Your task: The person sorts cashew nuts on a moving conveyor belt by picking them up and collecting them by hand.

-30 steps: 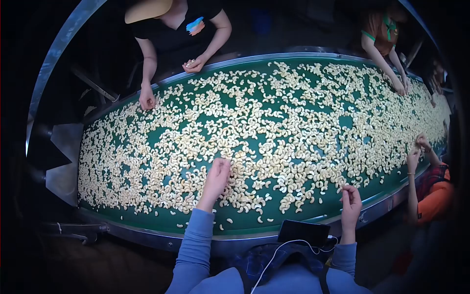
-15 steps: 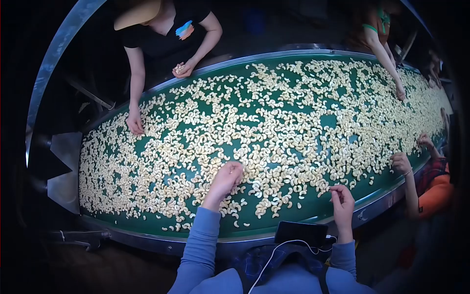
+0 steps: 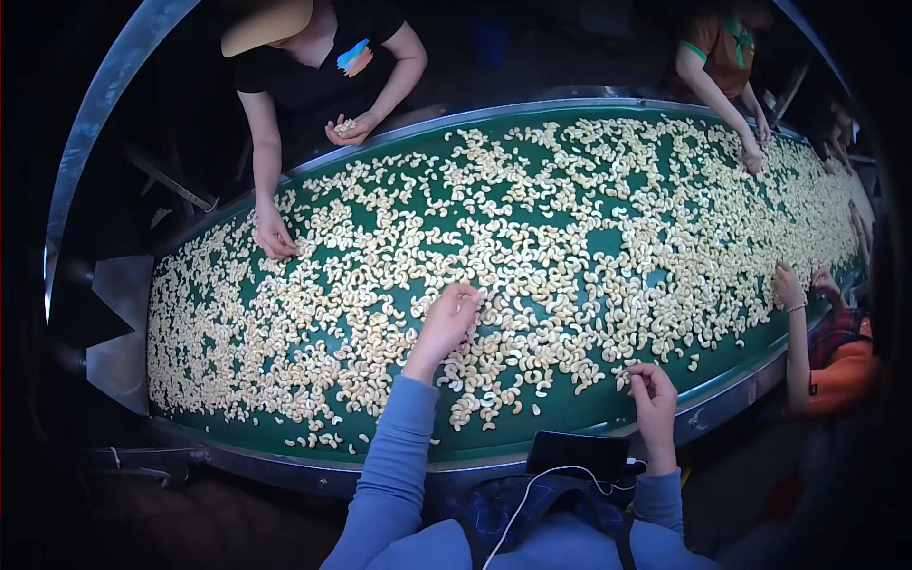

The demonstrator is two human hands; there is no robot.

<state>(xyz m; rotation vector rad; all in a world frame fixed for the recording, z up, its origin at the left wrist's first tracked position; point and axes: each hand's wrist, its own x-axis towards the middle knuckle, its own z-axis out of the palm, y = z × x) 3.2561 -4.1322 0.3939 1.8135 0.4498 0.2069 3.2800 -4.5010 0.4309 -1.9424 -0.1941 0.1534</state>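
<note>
You're holding your left hand (image 3: 450,321) at eleven o'clock, right hand (image 3: 655,399) at one, fingers narrow, any grip unclear; nuts (image 3: 521,258) are covering the belt (image 3: 575,410) ten-to-two, much seemingly remaining, finished share not showing.

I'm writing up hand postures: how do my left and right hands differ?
Your left hand reaches out among the cashews; your right hand is closer to the near edge of the belt. The left hand leans rightward, the right hand leftward. Both are bare and bent at the fingers, with blue sleeves.
</note>
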